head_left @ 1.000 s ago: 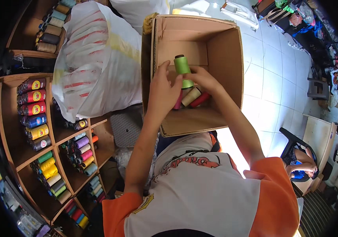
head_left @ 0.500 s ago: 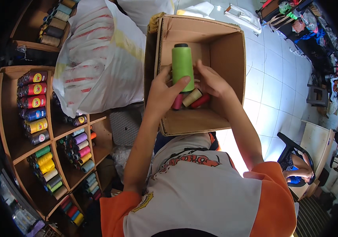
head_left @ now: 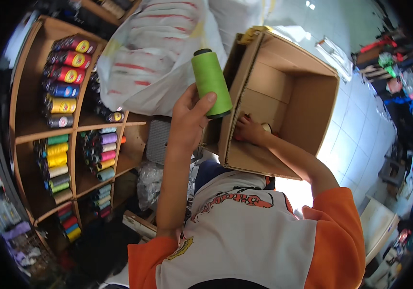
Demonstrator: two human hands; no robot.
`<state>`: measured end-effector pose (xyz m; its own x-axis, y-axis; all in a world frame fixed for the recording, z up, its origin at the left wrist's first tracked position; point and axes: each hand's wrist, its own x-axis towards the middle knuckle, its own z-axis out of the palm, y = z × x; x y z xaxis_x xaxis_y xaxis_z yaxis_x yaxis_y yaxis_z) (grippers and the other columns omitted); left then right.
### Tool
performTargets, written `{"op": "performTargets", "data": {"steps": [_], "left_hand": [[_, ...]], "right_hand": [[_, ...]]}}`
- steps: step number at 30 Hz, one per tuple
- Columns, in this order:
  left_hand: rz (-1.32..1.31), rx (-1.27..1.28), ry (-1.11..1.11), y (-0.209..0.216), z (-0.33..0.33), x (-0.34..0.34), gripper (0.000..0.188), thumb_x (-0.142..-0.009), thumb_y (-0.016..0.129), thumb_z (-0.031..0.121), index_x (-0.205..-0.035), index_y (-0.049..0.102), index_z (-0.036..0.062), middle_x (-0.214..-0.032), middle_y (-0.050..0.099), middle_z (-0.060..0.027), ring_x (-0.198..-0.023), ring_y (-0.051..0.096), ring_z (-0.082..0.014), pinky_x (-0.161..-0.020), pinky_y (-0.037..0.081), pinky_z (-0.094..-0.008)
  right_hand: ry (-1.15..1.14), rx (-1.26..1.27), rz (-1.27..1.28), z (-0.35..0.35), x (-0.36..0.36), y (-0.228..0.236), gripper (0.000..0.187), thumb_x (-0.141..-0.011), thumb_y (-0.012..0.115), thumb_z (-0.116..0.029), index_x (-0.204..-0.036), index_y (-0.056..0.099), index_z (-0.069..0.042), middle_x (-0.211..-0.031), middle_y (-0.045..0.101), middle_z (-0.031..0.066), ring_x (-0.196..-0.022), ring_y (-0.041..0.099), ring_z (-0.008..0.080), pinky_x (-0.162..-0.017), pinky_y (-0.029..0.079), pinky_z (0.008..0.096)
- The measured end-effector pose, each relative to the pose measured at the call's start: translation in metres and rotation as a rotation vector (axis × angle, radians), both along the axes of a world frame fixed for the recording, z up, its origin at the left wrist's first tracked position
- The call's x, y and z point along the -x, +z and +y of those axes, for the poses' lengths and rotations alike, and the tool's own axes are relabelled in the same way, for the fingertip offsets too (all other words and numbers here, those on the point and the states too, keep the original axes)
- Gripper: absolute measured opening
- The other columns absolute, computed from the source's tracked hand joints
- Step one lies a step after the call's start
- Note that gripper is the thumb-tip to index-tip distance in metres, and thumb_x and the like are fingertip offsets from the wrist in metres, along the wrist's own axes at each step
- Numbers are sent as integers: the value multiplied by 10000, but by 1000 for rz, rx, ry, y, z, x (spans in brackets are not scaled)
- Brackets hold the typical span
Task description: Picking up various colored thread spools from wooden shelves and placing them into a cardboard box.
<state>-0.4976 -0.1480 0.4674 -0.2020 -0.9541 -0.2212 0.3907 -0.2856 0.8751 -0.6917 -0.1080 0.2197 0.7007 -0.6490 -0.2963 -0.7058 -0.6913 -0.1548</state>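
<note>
My left hand is closed around a bright green cone of sewing thread with a black top and base. It holds the cone slightly tilted, just left of an open cardboard box. Deep inside that box, near its left wall, my right hand has its fingers curled at the bottom. What they grip is mostly hidden. Beside the hand shows the end of a pale thread spool, with a bit of red near it.
Wooden shelves on the left hold rows of coloured thread cones. A large white plastic sack with red-striped contents stands behind the left hand. Pale floor tiles lie right of the box, with cluttered shelving beyond.
My left hand has carried the green thread cone out of the box to the left. My right hand has left the cone and gone down among the spools. The view has shifted.
</note>
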Motion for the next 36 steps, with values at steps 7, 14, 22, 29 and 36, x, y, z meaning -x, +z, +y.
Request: {"op": "performTargets", "data": {"steps": [7,14,22,29,36], "left_hand": [[63,-34,131,-6,17,-30,472,-869,650,167,-1255,473,-38,-1056,611,-89,-924,610,-137,-775,518,-291],[13,42,187,-24,35,-66,553,-861,659,296,-1276,470,-17,-1054,615,-72,-887,597,-113,-661,477,-230],[74,27,295,-18,72,-135,573,-843,681,325,-1280,483,11,-1073,605,-67,-921,585,-122,-692,487,-241],[176,17,410,-29,105,-216,407,-894,618,178,-1240,498,1,-1101,595,-75,-984,608,-172,-839,539,-374],[126,-4,554,-46,136,-269,408,-895,612,184,-1239,499,-3,-1094,595,-84,-979,609,-176,-836,539,-369]], "right_hand": [[-3,65,-283,-3,-10,-19,391,-837,527,-354,-1183,611,-191,-1200,592,75,-1183,485,256,-1011,286,577],[-204,-209,-349,-14,-18,68,499,-746,636,-349,-1171,599,-90,-1244,561,167,-1207,462,372,-1039,316,465],[-944,-334,-764,9,29,71,456,-789,675,-202,-1192,558,-24,-1199,580,141,-1001,605,233,-795,498,328],[-1127,-174,-1344,13,16,181,505,-886,598,-243,-1305,447,-6,-1145,554,100,-1014,555,182,-811,484,304],[-765,-169,-1242,-17,-78,267,461,-878,609,-219,-1267,458,-23,-1163,520,84,-1049,531,185,-851,480,320]]}}
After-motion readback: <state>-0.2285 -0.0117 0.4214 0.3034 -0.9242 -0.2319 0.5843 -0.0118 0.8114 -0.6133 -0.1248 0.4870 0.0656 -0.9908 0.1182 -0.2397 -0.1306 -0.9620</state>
